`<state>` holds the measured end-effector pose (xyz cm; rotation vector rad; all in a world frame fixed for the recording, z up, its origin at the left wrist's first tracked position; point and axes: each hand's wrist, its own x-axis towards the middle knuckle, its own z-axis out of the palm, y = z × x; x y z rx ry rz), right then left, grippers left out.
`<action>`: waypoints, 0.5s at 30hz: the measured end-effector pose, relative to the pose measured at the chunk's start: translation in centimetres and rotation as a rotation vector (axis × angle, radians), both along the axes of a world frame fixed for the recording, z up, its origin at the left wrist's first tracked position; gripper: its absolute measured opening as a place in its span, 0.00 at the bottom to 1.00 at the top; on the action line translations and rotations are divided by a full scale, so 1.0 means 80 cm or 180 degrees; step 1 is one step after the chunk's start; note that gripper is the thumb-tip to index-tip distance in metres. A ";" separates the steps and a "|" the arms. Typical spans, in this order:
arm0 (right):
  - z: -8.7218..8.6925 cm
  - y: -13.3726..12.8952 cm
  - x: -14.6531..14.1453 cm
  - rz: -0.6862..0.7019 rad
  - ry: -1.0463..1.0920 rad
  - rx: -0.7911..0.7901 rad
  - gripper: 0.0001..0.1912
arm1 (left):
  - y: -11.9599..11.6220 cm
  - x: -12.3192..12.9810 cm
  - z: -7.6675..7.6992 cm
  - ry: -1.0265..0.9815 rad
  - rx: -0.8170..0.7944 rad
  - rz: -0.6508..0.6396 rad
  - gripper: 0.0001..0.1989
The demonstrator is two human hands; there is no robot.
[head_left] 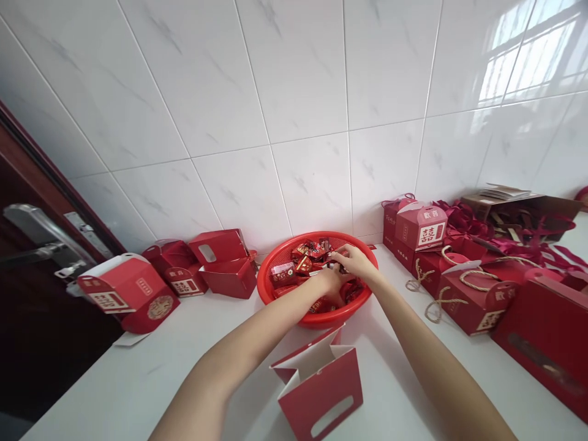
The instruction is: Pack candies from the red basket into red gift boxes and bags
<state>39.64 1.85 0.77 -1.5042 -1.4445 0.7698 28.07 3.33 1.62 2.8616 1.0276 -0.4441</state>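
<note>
A white tiled wall [307, 184] rises behind a white table [114, 392], with a dark door [50, 324] at the left. Near the wall, in the middle of the table, stands a red plastic basket [271, 306], its mouth facing up and looking wider from side to side. Small red packets [305, 263] lie in it at mixed angles; a pale pink packet [282, 272] at the left lies with its long axis roughly sideways. The left arm slants up from the lower left, and the left hand [334, 285] reaches down among the packets, its fingers mostly hidden, so I cannot tell whether they grip anything. The right arm comes from the lower right; the right hand [353, 261] bends inward beside the left, fingers curled towards the packets, and its hold cannot be told either. Between the forearms, just in front of the basket, an open red box [324, 395] stands with its mouth up and its slotted side towards the person. Farther out, red gift boxes [156, 300] stand to the left, and rope-handled boxes [463, 300] and dark pink ribbons [459, 220] lie to the right.
</note>
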 end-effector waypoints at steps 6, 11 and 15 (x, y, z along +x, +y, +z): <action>0.001 -0.001 0.002 -0.0082 0.0427 0.0110 0.06 | 0.014 -0.006 0.001 -0.0108 0.0021 0.0068 0.29; 0.005 -0.008 0.003 -0.0063 0.0734 0.0207 0.05 | 0.038 -0.035 0.011 -0.1082 -0.0536 0.0559 0.17; 0.012 -0.014 0.001 0.0029 0.0904 0.0246 0.03 | 0.045 -0.069 0.028 -0.2746 -0.1312 0.0868 0.19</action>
